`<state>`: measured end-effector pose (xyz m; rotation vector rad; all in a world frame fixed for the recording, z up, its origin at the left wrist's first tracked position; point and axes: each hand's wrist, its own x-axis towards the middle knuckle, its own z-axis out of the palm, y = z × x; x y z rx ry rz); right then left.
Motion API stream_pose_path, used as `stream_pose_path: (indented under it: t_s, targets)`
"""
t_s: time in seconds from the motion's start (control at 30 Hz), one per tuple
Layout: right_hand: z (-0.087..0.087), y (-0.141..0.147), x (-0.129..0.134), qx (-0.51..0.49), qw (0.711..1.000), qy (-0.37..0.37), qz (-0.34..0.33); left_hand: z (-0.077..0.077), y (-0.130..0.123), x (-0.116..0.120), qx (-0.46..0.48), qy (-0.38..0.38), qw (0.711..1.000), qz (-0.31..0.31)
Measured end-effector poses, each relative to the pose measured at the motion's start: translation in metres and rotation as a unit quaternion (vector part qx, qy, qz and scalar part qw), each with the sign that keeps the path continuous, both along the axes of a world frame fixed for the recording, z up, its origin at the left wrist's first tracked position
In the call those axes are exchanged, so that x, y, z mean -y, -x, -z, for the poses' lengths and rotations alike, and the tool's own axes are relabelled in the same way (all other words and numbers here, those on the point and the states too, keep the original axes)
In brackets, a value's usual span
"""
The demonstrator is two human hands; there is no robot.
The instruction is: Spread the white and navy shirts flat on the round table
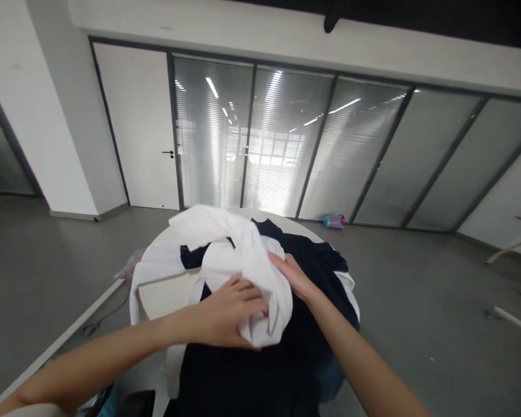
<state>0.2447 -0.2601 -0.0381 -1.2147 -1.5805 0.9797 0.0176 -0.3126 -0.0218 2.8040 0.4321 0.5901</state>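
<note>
A crumpled white garment (226,243) lies bunched on top of dark navy clothing (295,324) that covers a small round white table (165,292). My left hand (228,310) grips a fold of the white garment from below and the left. Against the right side of the same bundle rests my right hand (293,275), fingers closed into the fabric. The navy clothing hangs over the table's near and right edges.
Grey floor surrounds the table. A glass partition with blinds and a white door (141,124) stand behind. A small teal and pink object (334,221) lies on the floor by the glass. Wooden pieces (510,249) lie at far right. A white strip (69,333) runs along the left floor.
</note>
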Motion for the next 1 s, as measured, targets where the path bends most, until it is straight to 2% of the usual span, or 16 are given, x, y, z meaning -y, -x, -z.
stream_pose_path:
  t_s: [0.07,0.1,0.13,0.2,0.27,0.33,0.43,0.5,0.57,0.63,0.73,0.83,0.93,1.0]
  targets:
    - [0.005,-0.003,0.019,0.033,0.999,-0.039,-0.001,0.008,0.014,0.019,-0.080,0.031,0.996,0.024]
    - [0.008,-0.005,0.027,0.060,0.996,-0.064,0.003,0.011,0.021,0.024,-0.094,0.066,0.993,0.015]
    - [0.011,-0.006,0.034,0.087,0.992,-0.088,0.007,0.012,0.028,0.026,-0.090,0.107,0.990,-0.013]
    - [0.017,-0.006,0.047,0.122,0.984,-0.132,0.015,0.016,0.039,0.020,-0.036,0.178,0.976,-0.116]
    - [0.023,-0.002,0.059,0.120,0.979,-0.162,0.012,0.021,0.046,0.007,0.064,0.226,0.943,-0.237]
    - [0.026,0.006,0.070,0.112,0.978,-0.178,-0.005,0.027,0.049,-0.007,0.157,0.292,0.896,-0.294]
    - [0.029,0.018,0.083,0.121,0.973,-0.188,-0.053,0.037,0.045,-0.018,0.246,0.409,0.832,-0.281]
    - [0.030,0.021,0.089,0.112,0.971,-0.199,-0.064,0.042,0.041,-0.018,0.287,0.432,0.808,-0.279]
    - [0.032,0.016,0.092,0.065,0.978,-0.198,-0.019,0.045,0.041,-0.015,0.329,0.423,0.797,-0.280]
    - [0.034,0.004,0.093,-0.020,0.982,-0.173,0.077,0.047,0.047,-0.014,0.368,0.404,0.791,-0.276]
    - [0.038,-0.020,0.091,-0.192,0.946,-0.142,0.220,0.050,0.066,-0.015,0.442,0.362,0.770,-0.283]
    - [0.044,-0.043,0.089,-0.311,0.891,-0.152,0.294,0.053,0.088,-0.018,0.549,0.347,0.702,-0.291]
    - [0.055,-0.067,0.092,-0.336,0.853,-0.168,0.361,0.055,0.110,-0.020,0.648,0.350,0.622,-0.265]
    - [0.064,-0.085,0.097,-0.327,0.838,-0.176,0.400,0.057,0.130,-0.025,0.692,0.336,0.583,-0.261]
